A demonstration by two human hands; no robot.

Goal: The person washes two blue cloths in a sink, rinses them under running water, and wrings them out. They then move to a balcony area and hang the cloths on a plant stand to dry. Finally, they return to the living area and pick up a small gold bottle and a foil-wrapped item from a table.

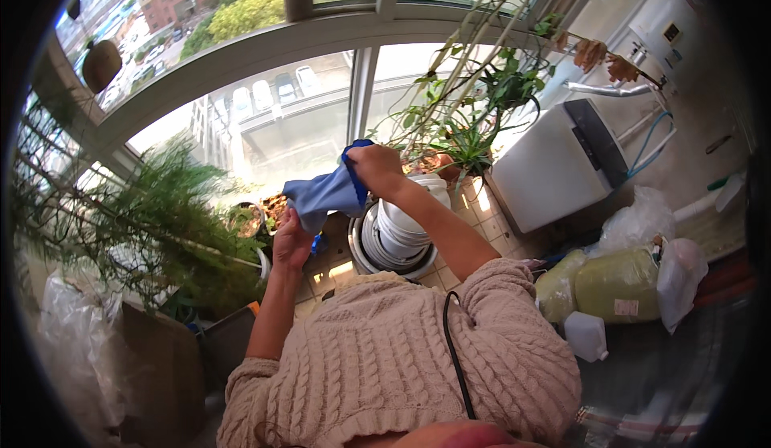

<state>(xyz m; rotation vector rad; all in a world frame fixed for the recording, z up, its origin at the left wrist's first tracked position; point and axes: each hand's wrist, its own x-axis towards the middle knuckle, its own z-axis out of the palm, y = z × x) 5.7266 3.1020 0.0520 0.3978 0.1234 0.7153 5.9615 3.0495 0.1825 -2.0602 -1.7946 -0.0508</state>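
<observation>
A light blue cloth (322, 196) with a darker blue edge is stretched between my two hands, in front of the window. My right hand (378, 169) grips its dark blue edge at the upper right. At the lower left end, my left hand (291, 244) pinches the cloth between thumb and fingers. Below and to the right of the cloth stands a stack of white plastic buckets (402, 231) on the tiled floor, partly hidden by my right forearm.
Feathery green plants (187, 225) crowd the left side. Potted plants with long stems (467, 146) stand by the window (364, 86). At right are a white boxy appliance (545, 165), yellowish wrapped bags (617, 279) and a white plastic jug (585, 334). A cardboard box (159, 363) stands lower left.
</observation>
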